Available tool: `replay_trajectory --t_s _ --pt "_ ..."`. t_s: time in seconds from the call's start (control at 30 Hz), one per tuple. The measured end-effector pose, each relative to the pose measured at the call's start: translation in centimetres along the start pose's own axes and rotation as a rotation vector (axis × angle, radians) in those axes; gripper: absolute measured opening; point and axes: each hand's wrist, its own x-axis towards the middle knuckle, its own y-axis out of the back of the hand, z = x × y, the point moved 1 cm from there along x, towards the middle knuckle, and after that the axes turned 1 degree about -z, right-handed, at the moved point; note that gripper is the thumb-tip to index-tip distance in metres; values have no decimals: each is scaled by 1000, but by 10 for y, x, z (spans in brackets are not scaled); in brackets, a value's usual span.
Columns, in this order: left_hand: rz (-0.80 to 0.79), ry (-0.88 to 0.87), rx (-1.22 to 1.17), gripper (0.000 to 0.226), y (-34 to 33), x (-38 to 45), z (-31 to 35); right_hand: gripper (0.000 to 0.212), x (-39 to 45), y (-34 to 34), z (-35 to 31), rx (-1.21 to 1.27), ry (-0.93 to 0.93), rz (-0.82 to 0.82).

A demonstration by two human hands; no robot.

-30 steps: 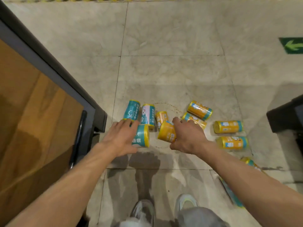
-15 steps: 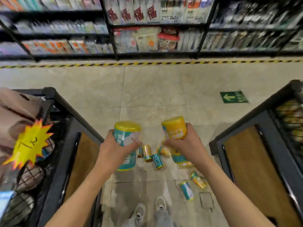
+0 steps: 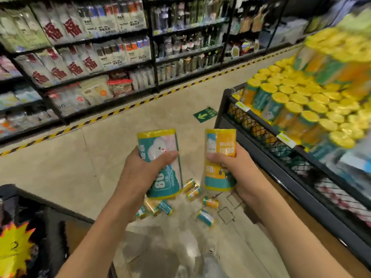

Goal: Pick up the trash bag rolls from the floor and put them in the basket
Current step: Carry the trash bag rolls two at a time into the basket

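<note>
My left hand (image 3: 140, 171) grips a teal trash bag roll (image 3: 160, 149) with a yellow cap, held upright at mid-frame. Beside it my right hand (image 3: 239, 169) holds a yellow-and-teal trash bag roll (image 3: 219, 141), also upright. Several more rolls (image 3: 193, 192) lie scattered on the tiled floor below my hands. To the right stands the black wire basket (image 3: 261, 135), packed with upright yellow-capped rolls (image 3: 301, 101). Both held rolls hover left of the basket's near corner.
A second black display bin (image 3: 50, 219) with a yellow starburst tag (image 3: 14, 247) is at the lower left. Store shelves (image 3: 100, 57) of packaged goods line the far side behind a yellow-black floor stripe (image 3: 128, 107). A green arrow sign (image 3: 204, 115) marks the floor.
My hands closed on two rolls on the floor and lifted them. My view has risen and swung right, so the full basket now shows on the right.
</note>
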Motion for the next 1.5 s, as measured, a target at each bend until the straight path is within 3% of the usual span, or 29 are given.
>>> replay_trajectory --t_s 0.2,0.4,0.5,0.6,0.87,0.93,1.17,1.3,1.5 --pt "-424 -21 49 55 -111 -46 -14 49 -123 101 26 100 25 346" --pt "-838 22 124 71 -249 -148 -48 46 -286 206 89 256 49 774" --pt "-1028 38 179 62 -315 -223 -69 58 -378 245 125 331 60 977" --pt "-1183 72 191 50 -371 -315 -89 55 -474 274 158 395 55 1130" --pt "-1484 183 256 61 -470 -525 -163 40 -689 311 236 487 38 1577" --pt "-1566 202 285 66 -489 -570 -179 41 -730 311 251 530 35 1675" --pt "-1856 244 412 50 -539 -716 -225 55 -842 311 304 659 -12 1976" --pt "-2010 272 419 48 -574 -784 -251 53 -895 332 323 686 -26 2095" --pt "-2056 308 486 72 -638 -875 -282 67 -967 378 337 734 -63 2190"
